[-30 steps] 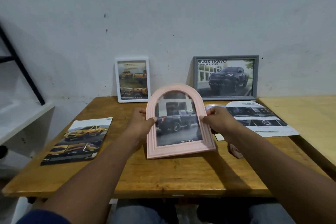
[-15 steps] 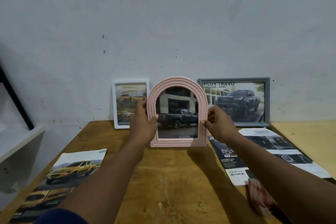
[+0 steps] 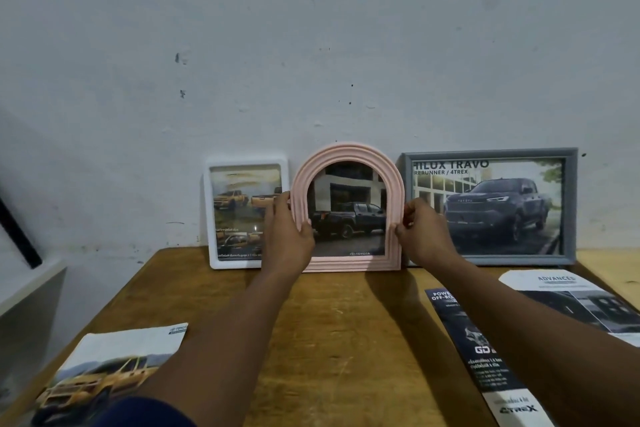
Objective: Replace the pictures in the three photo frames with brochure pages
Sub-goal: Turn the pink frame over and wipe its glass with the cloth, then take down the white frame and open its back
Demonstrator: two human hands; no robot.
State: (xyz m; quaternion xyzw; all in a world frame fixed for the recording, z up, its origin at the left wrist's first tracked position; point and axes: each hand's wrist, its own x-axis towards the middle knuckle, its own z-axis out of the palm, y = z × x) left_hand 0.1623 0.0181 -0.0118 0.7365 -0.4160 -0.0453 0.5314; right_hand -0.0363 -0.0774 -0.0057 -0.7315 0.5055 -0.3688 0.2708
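Left hand [image 3: 287, 239] and right hand [image 3: 422, 236] each pinch a side rail of the pink frame [image 3: 346, 153], thumbs in front and fingers curled behind. The frame is upright between them, with its base at the table [image 3: 346, 329]. Outboard of the left hand stands the white frame [image 3: 212, 215], and outboard of the right the grey frame [image 3: 569, 211]. All three show truck pages. Judged step: seating the third frame. Next move: confirm it stands stable, then release both hands.

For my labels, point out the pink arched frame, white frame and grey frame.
pink arched frame [image 3: 347, 151]: head view, arch top.
white frame [image 3: 246, 158]: head view, top rail.
grey frame [image 3: 491, 154]: head view, top rail.
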